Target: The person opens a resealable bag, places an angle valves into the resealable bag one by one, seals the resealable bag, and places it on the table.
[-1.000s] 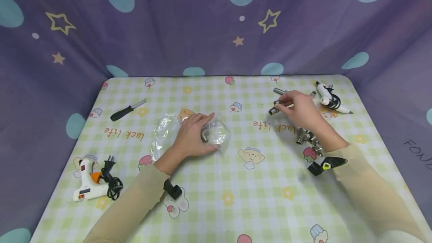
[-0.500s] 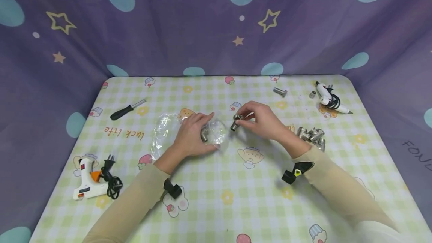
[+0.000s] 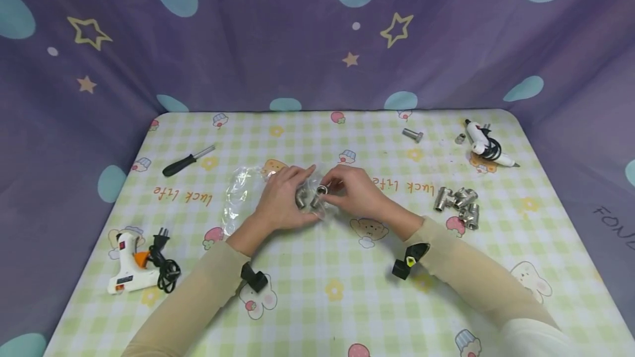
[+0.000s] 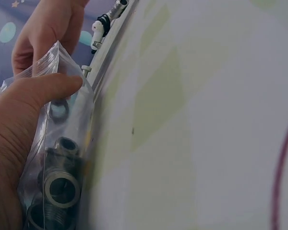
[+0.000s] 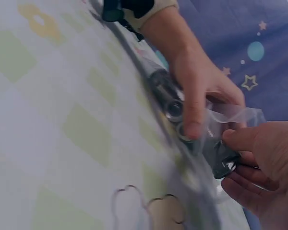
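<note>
My left hand (image 3: 280, 200) holds a clear plastic zip bag (image 3: 237, 203) at its mouth, the thumb lying across the plastic in the left wrist view. Several metal tee pipe fittings (image 4: 61, 189) are inside the bag. Another pipe fitting (image 5: 223, 160) is pinched between the thumb and fingers of my right hand (image 3: 357, 191), at the mouth of the bag and close to the left fingers. The fingertips of the right hand are partly behind the plastic in the wrist views.
Several loose tee fittings (image 3: 463, 200) lie to the right. A bolt (image 3: 412, 135), a small metal piece (image 3: 459, 139) and a white glue gun (image 3: 481, 142) are at the back right. A screwdriver (image 3: 181, 165) and another glue gun (image 3: 131, 269) with coiled cord lie left.
My right hand has carried the pipe fitting leftward from the right side of the table to the bag's mouth. The left hand and bag have stayed in place.
</note>
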`<state>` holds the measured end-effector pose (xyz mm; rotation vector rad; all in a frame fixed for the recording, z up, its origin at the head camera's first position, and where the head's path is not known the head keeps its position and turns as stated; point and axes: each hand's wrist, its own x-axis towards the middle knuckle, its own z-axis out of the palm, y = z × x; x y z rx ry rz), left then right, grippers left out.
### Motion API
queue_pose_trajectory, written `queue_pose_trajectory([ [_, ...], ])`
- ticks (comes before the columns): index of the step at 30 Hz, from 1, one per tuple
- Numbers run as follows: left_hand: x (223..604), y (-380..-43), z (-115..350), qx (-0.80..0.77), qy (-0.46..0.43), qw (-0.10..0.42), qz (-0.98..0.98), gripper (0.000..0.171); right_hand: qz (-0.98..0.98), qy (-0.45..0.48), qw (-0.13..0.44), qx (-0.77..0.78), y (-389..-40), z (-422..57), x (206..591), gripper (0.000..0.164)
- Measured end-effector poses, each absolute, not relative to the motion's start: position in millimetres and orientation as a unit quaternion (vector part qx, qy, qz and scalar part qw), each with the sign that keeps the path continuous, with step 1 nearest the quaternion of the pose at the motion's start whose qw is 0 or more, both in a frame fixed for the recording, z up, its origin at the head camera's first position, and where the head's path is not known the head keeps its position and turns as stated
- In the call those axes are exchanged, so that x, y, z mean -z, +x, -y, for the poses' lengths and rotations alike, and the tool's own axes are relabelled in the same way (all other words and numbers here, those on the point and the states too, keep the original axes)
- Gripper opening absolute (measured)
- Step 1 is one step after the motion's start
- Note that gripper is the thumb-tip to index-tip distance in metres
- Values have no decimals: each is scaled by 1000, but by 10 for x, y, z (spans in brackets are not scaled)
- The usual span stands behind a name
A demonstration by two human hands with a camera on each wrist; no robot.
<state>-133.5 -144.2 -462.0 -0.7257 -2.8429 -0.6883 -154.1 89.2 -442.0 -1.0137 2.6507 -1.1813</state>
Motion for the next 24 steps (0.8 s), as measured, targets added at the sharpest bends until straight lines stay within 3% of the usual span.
queue_pose_trajectory([
  [12,4614,-1336,1431,233,-240,62,941,102,-849,-354,52,388,-1496,-784,4541,24],
  [18,4616,-1337,1423,233,-241,62,940,101,-834,-377,95,391,-1519,-813,4538,9],
  [24,4604,-1338,1423,228,-242,58,941,105,-825,-399,104,388,-1533,-839,4528,22],
])
